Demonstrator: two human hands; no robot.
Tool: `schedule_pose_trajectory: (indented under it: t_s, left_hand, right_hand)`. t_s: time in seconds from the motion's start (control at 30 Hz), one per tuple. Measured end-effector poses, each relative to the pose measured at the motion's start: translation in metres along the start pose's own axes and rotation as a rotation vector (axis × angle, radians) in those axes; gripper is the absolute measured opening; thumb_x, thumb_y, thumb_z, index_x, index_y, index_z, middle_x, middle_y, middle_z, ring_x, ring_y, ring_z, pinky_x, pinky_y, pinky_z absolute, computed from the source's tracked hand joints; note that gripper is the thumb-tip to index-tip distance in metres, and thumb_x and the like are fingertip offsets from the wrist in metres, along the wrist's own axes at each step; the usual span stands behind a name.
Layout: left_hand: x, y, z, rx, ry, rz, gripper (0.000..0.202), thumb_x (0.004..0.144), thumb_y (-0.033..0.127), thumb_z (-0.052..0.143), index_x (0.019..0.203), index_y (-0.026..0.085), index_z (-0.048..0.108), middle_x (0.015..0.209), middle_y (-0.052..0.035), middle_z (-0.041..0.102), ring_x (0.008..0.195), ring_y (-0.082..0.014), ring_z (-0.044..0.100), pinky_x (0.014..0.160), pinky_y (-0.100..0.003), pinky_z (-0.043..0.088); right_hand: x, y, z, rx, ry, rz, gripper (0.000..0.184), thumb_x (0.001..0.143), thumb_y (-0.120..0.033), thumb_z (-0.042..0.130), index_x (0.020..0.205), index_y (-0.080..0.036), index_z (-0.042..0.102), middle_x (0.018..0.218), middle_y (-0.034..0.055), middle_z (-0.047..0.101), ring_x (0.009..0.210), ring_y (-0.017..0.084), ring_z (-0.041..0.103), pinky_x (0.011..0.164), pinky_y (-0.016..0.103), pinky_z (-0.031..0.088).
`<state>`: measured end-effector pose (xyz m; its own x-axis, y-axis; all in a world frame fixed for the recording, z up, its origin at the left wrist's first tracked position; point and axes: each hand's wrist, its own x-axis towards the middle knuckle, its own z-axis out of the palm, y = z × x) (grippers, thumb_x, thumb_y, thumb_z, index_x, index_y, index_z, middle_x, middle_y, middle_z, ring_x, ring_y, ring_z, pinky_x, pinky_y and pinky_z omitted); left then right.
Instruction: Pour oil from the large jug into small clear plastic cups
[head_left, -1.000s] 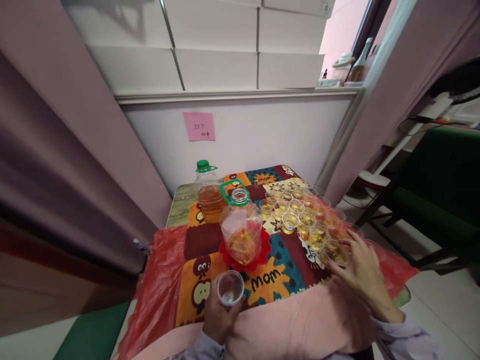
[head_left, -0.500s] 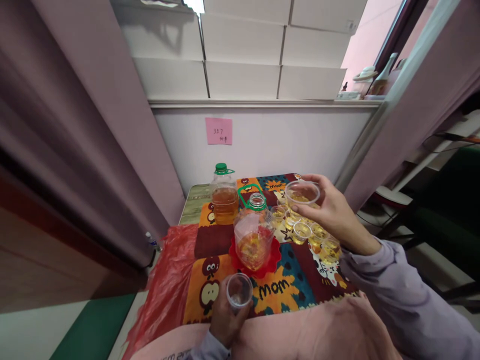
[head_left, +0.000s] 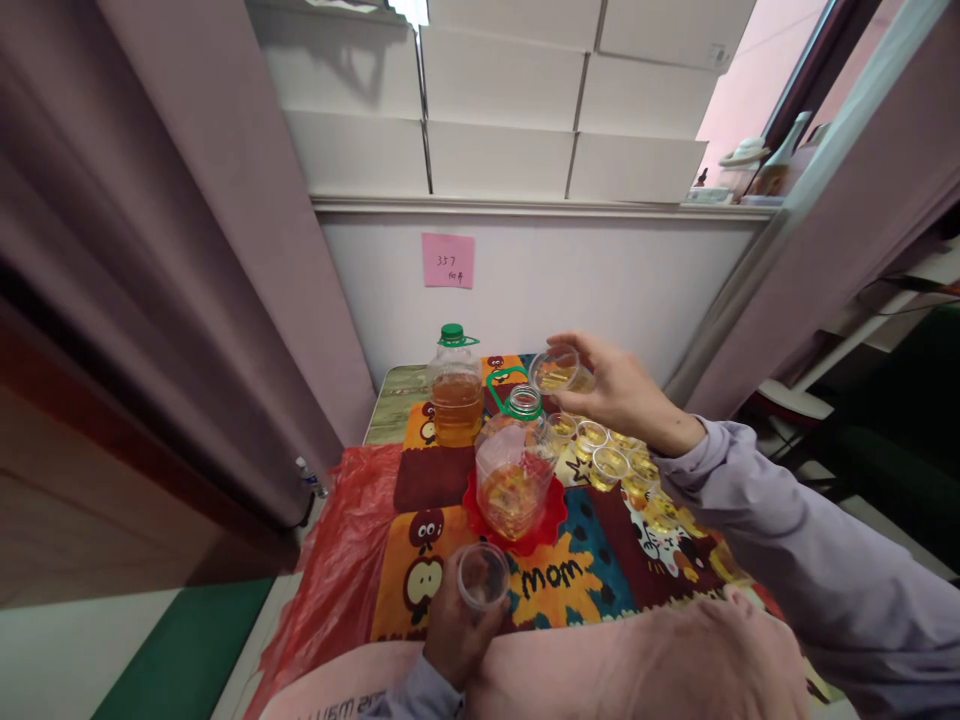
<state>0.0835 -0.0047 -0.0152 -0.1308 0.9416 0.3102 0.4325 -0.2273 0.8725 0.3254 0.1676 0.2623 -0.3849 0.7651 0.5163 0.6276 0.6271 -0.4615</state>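
Observation:
My right hand (head_left: 611,385) grips a clear plastic cup (head_left: 556,372) with yellow liquid in it. That cup is tilted to the left, just above and beside the mouth of an uncapped plastic jug (head_left: 517,480). The jug holds some yellow liquid and stands on a red scalloped dish (head_left: 556,525). Down at the front edge, my left hand (head_left: 461,620) is wrapped round a second clear cup (head_left: 484,577), which looks empty. Several small cups of yellow liquid (head_left: 609,465) are grouped right of the jug, under my right forearm.
A capped jug of amber liquid (head_left: 456,400) stands behind and left of the open one. The patterned cloth (head_left: 427,485) covers the table, with a red plastic sheet (head_left: 330,560) at the left. A pink note (head_left: 448,261) is on the wall behind.
My right hand has moved left with its cup, from above the group of cups to beside the jug's mouth, and the cup has tipped. The left hand has stayed put.

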Motion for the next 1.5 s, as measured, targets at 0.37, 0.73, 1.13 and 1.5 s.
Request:
schedule_pose_trajectory:
  t_s: [0.37,0.73,1.13,1.5]
  left_hand:
    - [-0.001,-0.001,-0.001,0.021,-0.014,-0.015,0.052,0.08,0.039,0.078,0.126,0.019,0.066,0.114,-0.0145,0.079,0.106,-0.0322,0.079,0.095,-0.05,0.066]
    - [0.0,0.004,-0.001,-0.02,-0.006,-0.039,0.052,0.076,0.034,0.078,0.125,0.021,0.068,0.116,-0.0132,0.08,0.107,-0.0319,0.08,0.096,-0.049,0.066]
    - [-0.003,-0.002,-0.002,-0.001,-0.028,-0.042,0.053,0.077,0.031,0.08,0.127,0.02,0.067,0.118,-0.0133,0.08,0.109,-0.0312,0.08,0.098,-0.049,0.066]
    - [-0.003,-0.006,-0.001,0.012,-0.038,-0.044,0.056,0.077,0.031,0.079,0.13,0.021,0.065,0.119,-0.014,0.08,0.11,-0.0328,0.079,0.099,-0.05,0.066]
  right_hand:
    - [0.008,0.002,-0.003,-0.141,-0.04,-0.18,0.066,0.077,-0.014,0.074,0.142,-0.015,0.063,0.134,0.0141,0.077,0.121,0.032,0.074,0.105,0.049,0.057]
    - [0.011,0.003,-0.001,-0.22,-0.057,-0.247,0.073,0.078,-0.011,0.069,0.149,-0.023,0.058,0.145,0.012,0.072,0.133,0.036,0.067,0.122,0.07,0.037]
    - [0.012,-0.004,-0.001,-0.299,-0.069,-0.305,0.074,0.078,-0.007,0.061,0.15,-0.024,0.057,0.141,0.0117,0.072,0.131,0.035,0.067,0.125,0.08,0.023]
    - [0.017,-0.008,0.003,-0.398,-0.076,-0.487,0.076,0.081,0.002,0.058,0.15,-0.029,0.061,0.143,0.0065,0.073,0.141,0.032,0.062,0.131,0.078,0.013]
